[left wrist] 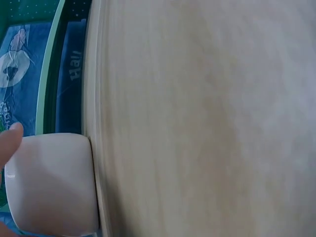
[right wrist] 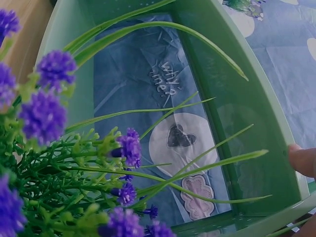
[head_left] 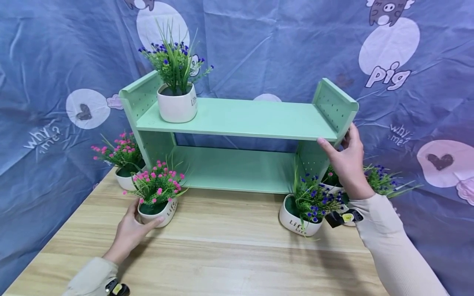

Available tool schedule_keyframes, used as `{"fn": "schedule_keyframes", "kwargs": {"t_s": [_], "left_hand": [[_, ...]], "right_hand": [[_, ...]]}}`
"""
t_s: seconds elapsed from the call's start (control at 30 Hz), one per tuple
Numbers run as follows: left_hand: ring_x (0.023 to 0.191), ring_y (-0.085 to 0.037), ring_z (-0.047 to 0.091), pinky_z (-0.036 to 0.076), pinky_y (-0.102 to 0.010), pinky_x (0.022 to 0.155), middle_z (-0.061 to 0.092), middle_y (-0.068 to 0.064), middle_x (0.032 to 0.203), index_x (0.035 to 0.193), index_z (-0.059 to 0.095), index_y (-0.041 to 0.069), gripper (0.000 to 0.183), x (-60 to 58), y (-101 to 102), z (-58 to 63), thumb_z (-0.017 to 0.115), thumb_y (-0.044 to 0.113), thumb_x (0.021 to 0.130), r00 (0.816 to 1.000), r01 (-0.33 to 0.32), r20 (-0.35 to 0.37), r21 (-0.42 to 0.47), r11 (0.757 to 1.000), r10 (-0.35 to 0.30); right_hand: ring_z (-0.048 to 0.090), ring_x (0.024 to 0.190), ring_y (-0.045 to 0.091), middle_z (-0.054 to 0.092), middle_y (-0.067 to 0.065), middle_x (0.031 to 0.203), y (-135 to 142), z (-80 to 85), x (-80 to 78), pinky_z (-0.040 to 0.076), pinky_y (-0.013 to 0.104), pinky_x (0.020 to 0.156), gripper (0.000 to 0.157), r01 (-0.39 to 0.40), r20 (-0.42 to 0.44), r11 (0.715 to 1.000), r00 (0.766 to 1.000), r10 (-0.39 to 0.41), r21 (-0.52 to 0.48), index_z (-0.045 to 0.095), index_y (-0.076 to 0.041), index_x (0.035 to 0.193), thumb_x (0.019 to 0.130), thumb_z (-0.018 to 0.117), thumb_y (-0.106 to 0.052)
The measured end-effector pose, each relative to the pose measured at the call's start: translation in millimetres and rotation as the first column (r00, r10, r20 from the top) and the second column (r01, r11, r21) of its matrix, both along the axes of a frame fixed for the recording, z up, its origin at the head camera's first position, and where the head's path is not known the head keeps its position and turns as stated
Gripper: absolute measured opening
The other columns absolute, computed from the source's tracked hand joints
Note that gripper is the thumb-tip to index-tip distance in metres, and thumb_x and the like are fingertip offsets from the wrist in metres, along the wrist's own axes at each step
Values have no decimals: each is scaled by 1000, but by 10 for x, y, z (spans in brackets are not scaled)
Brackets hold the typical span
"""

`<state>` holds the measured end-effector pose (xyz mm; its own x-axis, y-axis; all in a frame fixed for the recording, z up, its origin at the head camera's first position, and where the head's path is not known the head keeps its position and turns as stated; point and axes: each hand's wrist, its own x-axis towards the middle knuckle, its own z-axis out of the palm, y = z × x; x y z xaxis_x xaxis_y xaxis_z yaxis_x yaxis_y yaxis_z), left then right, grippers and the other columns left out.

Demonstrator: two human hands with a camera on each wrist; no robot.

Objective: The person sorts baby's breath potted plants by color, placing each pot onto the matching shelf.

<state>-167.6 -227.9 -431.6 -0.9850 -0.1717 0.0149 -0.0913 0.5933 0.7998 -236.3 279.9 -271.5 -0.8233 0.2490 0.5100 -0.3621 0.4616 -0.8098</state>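
Observation:
My left hand [head_left: 129,232] holds a white pot of pink artificial flowers [head_left: 157,185] at the table's front left, thumb along its front and fingers at its left side. In the left wrist view the pot [left wrist: 52,185] stands large beside the thumb [left wrist: 9,140]. My right hand [head_left: 348,162] grips the right side of a mint-green two-tier shelf [head_left: 255,117], thumb on the upper board's front edge and fingers behind the side panel. The right wrist view shows that thumb [right wrist: 302,160] on the green edge, with purple-blue flowers [right wrist: 44,116] close to the camera.
A blue-flowered pot [head_left: 177,102] stands on the upper board's left end. Another blue-flowered pot [head_left: 301,218] sits before the shelf's right end. More pots flank the shelf, one pink-flowered [head_left: 126,181] at left. A blue printed cloth [head_left: 237,49] hangs behind the wooden table [head_left: 222,255].

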Motion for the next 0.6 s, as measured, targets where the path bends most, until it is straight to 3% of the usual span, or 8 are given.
{"fn": "schedule_keyframes", "kwargs": {"t_s": [0.23, 0.6], "left_hand": [[129, -46, 38, 32, -58, 104, 38, -30, 143, 148, 23, -3, 101, -3, 30, -23, 79, 40, 77, 999, -39, -2, -73, 997, 39], [121, -45, 47, 39, -55, 100, 48, -33, 134, 142, 32, -7, 95, -13, 52, -23, 80, 40, 75, 997, -76, -29, -94, 993, 74]], "right_hand": [[45, 128, 24, 42, 7, 142, 0, -6, 5, 47, 37, 98, 74, 2, 3, 1000, 1000, -2, 10, 26, -29, 150, 89, 69, -20], [46, 127, 23, 44, 6, 142, -10, 1, 22, 47, 37, 99, 74, 8, 8, 1000, 1000, -8, 3, 28, -29, 149, 89, 69, -20]]}}
